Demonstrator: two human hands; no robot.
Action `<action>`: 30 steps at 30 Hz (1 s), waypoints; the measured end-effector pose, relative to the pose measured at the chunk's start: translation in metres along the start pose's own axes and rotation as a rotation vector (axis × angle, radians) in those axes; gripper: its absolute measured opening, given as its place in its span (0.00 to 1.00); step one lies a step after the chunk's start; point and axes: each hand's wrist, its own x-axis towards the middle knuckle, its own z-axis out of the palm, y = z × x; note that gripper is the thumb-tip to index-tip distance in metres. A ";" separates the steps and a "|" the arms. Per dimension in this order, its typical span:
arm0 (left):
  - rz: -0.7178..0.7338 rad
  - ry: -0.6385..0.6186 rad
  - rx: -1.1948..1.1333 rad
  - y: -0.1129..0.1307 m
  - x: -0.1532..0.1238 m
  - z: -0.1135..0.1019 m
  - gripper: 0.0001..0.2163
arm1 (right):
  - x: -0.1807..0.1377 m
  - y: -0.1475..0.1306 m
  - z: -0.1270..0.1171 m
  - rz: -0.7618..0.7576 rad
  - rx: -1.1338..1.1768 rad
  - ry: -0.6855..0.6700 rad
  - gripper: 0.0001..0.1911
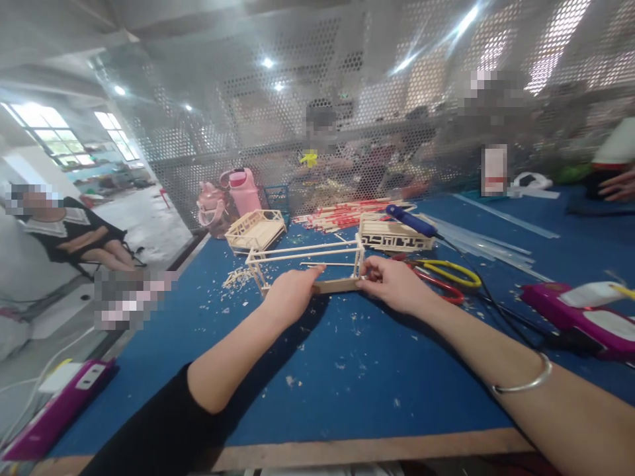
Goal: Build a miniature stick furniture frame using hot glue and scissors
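Note:
A small open frame (310, 253) of thin pale wooden sticks stands on the blue tabletop (327, 383). My left hand (292, 291) is closed on its front lower edge, the index finger stretched along a thin stick (313, 264). At the frame's right front corner, my right hand (389, 283) pinches near the foot of the upright. Both thumbs sit low by the bottom strip (337, 285), and the other fingertips are partly hidden. Just right of my right hand lie scissors or pliers with yellow and red handles (451, 274).
Behind are two wooden stick models (258, 231) (397, 233), a blue-handled corded tool (411, 221), red and pale sticks (342, 215) and clear strips (481, 241). Purple power strips (580, 317) (64, 410) flank the work. Pink bottles (243, 192) stand by a perforated screen (278, 132). A person (79, 231) sits left.

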 end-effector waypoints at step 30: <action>-0.447 -0.346 -0.927 0.006 0.011 -0.057 0.16 | 0.000 0.012 -0.024 0.017 0.049 0.298 0.10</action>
